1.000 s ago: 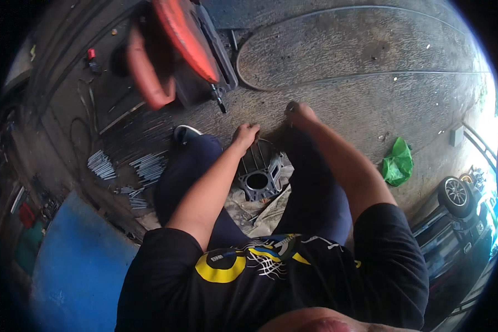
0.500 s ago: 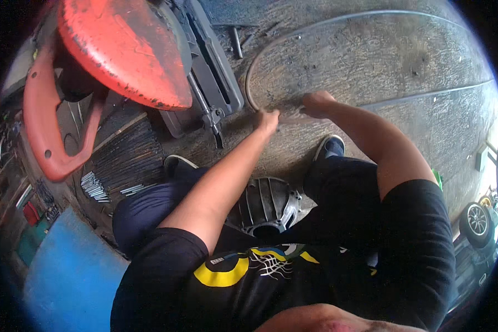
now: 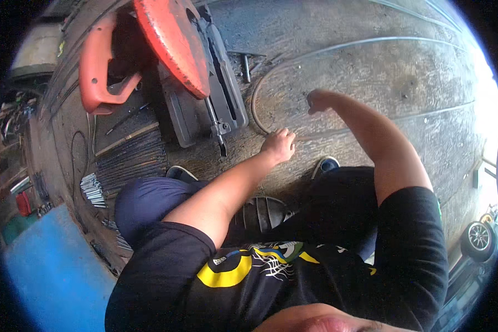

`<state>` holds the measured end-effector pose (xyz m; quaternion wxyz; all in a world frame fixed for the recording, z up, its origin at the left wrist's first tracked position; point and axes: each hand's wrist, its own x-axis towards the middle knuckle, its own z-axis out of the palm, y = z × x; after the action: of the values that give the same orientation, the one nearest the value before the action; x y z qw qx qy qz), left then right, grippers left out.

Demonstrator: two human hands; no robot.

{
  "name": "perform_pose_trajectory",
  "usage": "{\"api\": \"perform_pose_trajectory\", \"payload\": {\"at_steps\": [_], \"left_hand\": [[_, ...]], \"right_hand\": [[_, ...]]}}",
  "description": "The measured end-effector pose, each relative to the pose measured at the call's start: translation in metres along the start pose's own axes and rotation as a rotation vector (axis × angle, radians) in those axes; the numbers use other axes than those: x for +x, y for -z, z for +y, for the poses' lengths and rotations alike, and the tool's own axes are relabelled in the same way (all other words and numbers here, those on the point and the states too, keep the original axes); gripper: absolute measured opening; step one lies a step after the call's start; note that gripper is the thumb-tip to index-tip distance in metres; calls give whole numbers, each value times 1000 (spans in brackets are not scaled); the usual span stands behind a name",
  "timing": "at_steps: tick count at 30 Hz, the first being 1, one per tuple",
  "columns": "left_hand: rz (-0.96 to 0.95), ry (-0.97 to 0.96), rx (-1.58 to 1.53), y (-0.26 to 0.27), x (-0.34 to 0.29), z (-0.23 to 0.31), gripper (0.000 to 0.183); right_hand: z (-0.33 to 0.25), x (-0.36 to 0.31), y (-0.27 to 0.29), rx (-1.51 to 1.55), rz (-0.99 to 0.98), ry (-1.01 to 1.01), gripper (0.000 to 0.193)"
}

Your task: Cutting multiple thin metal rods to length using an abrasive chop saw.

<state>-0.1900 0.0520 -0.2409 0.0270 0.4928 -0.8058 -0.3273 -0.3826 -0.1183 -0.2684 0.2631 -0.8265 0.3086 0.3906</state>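
A long thin grey strand, a rod or hose I cannot tell which, lies on the worn floor in a wide U. Its near bend runs into my left hand, whose fingers are curled closed at the strand. My right hand is farther off and to the right, inside the U, apart from the visible strand. Its fingers are bent downward and pressed together; whatever they may hold is hidden. To the left stands a red cut-off saw on a dark base, with a metal clamp screw near my left hand.
A bundle of dark rods and several short shiny rods lie left of my knee. Between my legs sits a ribbed metal housing. A T-shaped tool lies beyond the saw; a blue sheet is at lower left.
My left hand has come nearer and slightly right, while my right hand stays about level, now apart from the near strand. The view has shifted, so the saw appears farther right and higher.
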Motion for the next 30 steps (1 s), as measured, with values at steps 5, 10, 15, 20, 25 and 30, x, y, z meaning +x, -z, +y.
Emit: {"api": "perform_pose_trajectory", "payload": {"at_steps": [5, 10, 15, 20, 25, 30], "left_hand": [[-6, -42, 197, -16, -4, -34, 45], [189, -206, 391, -41, -16, -51, 25], [19, -200, 335, -35, 5, -60, 17], [-187, -147, 267, -15, 13, -55, 15], [-483, -39, 233, 12, 28, -38, 28], [-558, -55, 301, 34, 29, -24, 31]], "right_hand": [[3, 11, -12, -66, 234, 226, 33], [10, 7, -1, 164, 312, 90, 32], [-4, 5, 9, 152, 181, 56, 36], [-27, 5, -6, 249, 26, 167, 44], [-39, -11, -10, 365, -298, 139, 57], [-41, -34, -10, 353, -473, 209, 68]]}}
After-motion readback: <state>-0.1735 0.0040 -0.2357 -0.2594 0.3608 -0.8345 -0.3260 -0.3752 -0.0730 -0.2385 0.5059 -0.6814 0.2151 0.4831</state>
